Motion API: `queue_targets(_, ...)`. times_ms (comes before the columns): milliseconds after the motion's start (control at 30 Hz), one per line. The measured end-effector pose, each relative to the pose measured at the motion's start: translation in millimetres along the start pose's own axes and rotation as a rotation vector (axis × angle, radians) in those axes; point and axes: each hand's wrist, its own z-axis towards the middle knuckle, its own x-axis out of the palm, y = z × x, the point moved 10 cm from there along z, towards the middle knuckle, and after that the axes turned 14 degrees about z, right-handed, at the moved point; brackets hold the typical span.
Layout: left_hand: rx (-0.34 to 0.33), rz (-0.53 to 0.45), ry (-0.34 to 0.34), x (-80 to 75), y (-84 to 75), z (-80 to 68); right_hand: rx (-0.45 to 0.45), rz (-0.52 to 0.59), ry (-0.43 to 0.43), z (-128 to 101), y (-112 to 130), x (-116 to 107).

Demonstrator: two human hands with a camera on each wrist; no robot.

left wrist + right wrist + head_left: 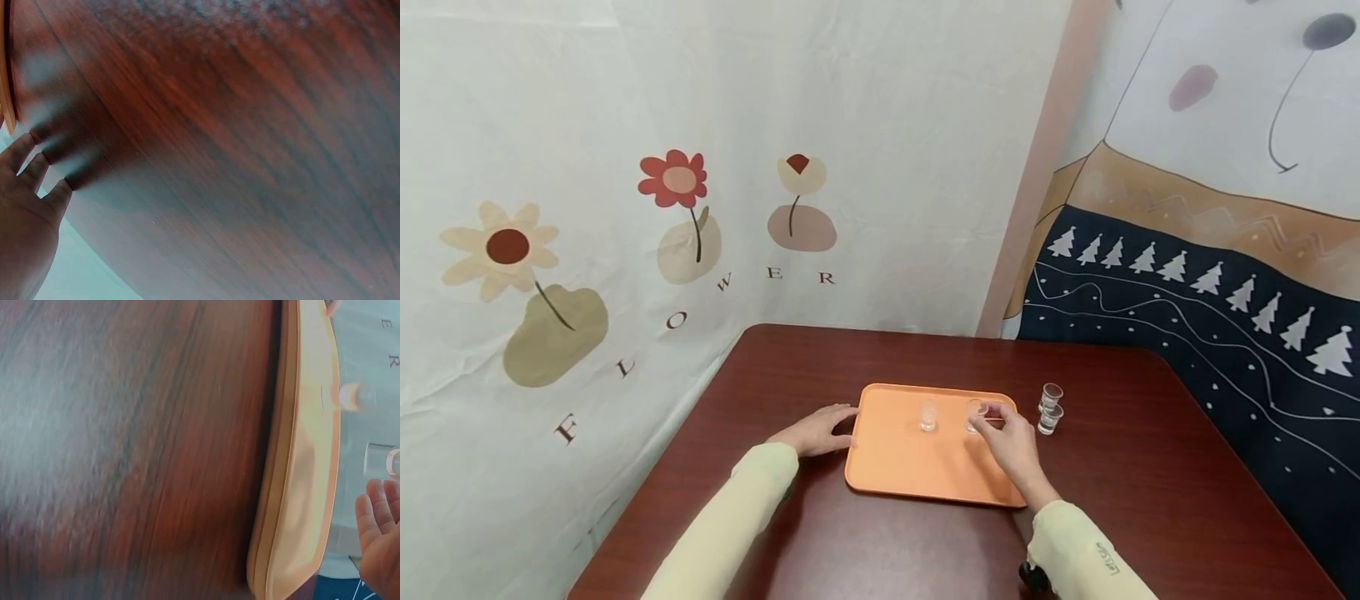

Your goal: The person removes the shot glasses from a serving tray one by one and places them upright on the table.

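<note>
My right hand [1011, 442] pinches a small clear glass [975, 414] at its rim, fingers [992, 410] closed on it; it stands on the orange tray [925, 475], right of a second glass [928, 414] that looks empty; two more glasses, stacked [1050, 408], wait on the bench [1150, 467] just off the tray's right edge. My left hand [816, 431] lies flat, fingers straight and slightly apart, touching the tray's left rim. My judgement: the glass is light, rigid, slick and breakable; best held low round the wall or by the rim, gently. I cannot tell whether it holds anything.
</note>
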Motion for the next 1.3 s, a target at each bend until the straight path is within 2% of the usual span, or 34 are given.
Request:
queue_targets(200,0.004,0.017,0.004,-1.5,-0.3,1.4,0.029,0.039,-0.057,2.1,-6.3,-22.0)
queue_targets(400,0.024,0.008,0.006,-1.7,-4.0,1.0,0.032,-0.009,-0.138,1.5,-8.3,-47.5)
queue_targets(933,0.029,-0.007,0.003,-3.0,-4.1,-1.3,0.023,-0.040,-0.280,-0.7,-24.0,-97.2)
queue_targets(1300,0.045,0.000,-0.006,-0.5,-2.3,0.6,0.104,-0.089,-0.298,-8.2,-40.0,-118.4)
